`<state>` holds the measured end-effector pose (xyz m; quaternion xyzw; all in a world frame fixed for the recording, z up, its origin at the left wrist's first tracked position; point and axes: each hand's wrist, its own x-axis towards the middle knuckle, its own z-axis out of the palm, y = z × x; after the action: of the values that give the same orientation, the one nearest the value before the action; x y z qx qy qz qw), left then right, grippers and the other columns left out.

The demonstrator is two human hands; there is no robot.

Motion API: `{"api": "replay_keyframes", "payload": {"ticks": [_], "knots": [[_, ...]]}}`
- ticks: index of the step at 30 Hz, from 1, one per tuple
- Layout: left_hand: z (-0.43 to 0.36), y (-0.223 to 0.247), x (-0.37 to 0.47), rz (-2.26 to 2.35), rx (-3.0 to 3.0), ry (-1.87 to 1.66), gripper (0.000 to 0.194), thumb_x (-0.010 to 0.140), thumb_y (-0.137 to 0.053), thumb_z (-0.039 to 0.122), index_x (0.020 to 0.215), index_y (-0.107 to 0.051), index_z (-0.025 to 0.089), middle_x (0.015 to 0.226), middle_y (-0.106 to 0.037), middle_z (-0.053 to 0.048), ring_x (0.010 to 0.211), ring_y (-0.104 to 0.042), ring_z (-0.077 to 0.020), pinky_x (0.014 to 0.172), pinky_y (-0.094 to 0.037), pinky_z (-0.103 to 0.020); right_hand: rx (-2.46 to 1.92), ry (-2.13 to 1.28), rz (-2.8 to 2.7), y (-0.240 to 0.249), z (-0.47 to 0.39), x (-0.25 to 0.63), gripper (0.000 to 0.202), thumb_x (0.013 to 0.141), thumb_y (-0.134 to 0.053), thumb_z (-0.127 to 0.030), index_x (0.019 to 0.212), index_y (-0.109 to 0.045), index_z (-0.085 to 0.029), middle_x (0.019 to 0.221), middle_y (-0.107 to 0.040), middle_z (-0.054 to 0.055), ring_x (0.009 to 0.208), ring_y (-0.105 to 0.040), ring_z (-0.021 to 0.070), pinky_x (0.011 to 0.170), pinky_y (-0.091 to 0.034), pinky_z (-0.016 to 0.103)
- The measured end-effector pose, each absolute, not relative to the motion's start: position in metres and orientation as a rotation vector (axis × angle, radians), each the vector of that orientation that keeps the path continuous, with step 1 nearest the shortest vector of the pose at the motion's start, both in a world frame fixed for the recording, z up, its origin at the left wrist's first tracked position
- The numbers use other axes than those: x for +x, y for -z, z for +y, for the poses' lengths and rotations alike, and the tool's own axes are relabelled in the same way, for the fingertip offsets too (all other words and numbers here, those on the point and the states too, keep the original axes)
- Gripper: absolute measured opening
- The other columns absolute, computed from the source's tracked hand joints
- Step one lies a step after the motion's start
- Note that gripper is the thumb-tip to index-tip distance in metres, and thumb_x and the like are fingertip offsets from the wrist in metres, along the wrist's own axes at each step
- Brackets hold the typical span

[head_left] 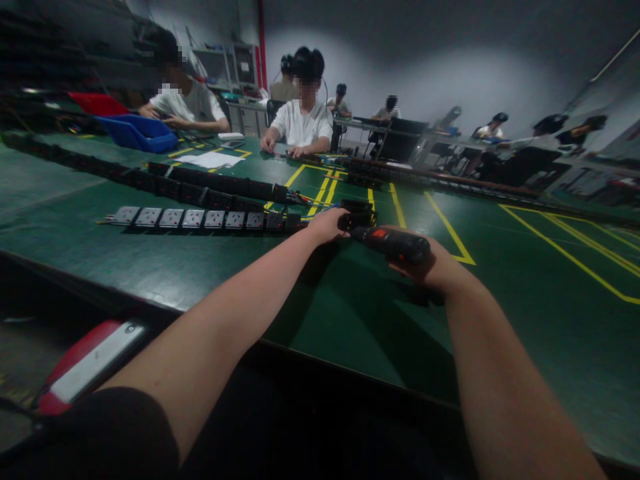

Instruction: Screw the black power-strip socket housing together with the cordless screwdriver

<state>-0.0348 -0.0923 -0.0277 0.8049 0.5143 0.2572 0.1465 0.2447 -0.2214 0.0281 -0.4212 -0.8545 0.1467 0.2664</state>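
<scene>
Power strip [200,219], a long black bar with a row of white sockets, is lying across the green work table [350,313] ahead of us, and we are reaching both arms out to its right end. Our left hand [327,225] is gripping that end, fingers closed on the black block there. Our right hand [433,267] is clamping a black electric screwdriver with a red button [393,243], its tip pointing at the strip's end beside our left hand. Farther back, a second black strip [220,183], a blue plastic bin [137,132] and a white paper sheet [210,160] are resting near seated co-workers.
</scene>
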Motion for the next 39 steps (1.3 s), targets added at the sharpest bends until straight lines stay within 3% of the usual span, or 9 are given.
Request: {"api": "replay_keyframes", "payload": {"ticks": [4,13,19,28,39], "knots": [[-0.0956,0.0248,-0.0354,1.479,2.331,-0.737,0.07,0.091,-0.094,0.028,0.158,-0.073,0.026,0.159,-0.077,-0.01,0.146,-0.073,-0.0336,0.124,-0.058,-0.042,-1.176,-0.388,-2.296,-0.0278,-0.2213,0.244,0.076,0.088,-0.08,-0.039,0.161,-0.07,-0.021,0.149,-0.081,0.015,0.135,-0.079,0.0393,0.121,-0.063,0.057],[-0.0978,0.0227,-0.036,1.489,2.348,-0.719,0.074,0.092,-0.093,0.031,0.162,-0.069,0.021,0.164,-0.074,-0.013,0.149,-0.071,-0.0347,0.127,-0.057,-0.042,-1.165,-0.313,-2.358,-0.024,-0.2175,0.2426,0.075,0.088,-0.078,-0.036,0.162,-0.068,-0.026,0.157,-0.077,0.014,0.144,-0.074,0.0414,0.128,-0.056,0.066],[-0.0968,0.0229,-0.0339,1.475,2.317,-0.754,0.069,0.09,-0.092,0.025,0.157,-0.074,0.025,0.159,-0.077,-0.01,0.146,-0.072,-0.0346,0.126,-0.057,-0.044,-1.184,-0.351,-2.389,-0.0265,-0.2198,0.2406,0.084,0.084,-0.077,-0.028,0.167,-0.063,-0.029,0.158,-0.075,0.013,0.148,-0.071,0.0431,0.129,-0.055,0.068],[-0.0916,0.0256,-0.0329,1.437,2.309,-0.753,0.07,0.086,-0.095,0.025,0.153,-0.076,0.026,0.151,-0.081,-0.008,0.14,-0.076,-0.0332,0.12,-0.06,-0.041,-1.177,-0.399,-2.436,-0.0302,-0.2259,0.2419,0.084,0.088,-0.076,-0.032,0.17,-0.058,-0.03,0.164,-0.072,0.012,0.149,-0.071,0.0404,0.131,-0.052,0.067],[-0.0943,0.0245,-0.0342,1.458,2.331,-0.75,0.072,0.086,-0.094,0.024,0.155,-0.075,0.028,0.154,-0.08,-0.009,0.143,-0.074,-0.0343,0.124,-0.059,-0.043,-1.22,-0.411,-2.46,-0.0336,-0.227,0.2389,0.088,0.087,-0.076,-0.034,0.173,-0.055,-0.03,0.163,-0.072,0.013,0.144,-0.074,0.0424,0.129,-0.055,0.068]]}}
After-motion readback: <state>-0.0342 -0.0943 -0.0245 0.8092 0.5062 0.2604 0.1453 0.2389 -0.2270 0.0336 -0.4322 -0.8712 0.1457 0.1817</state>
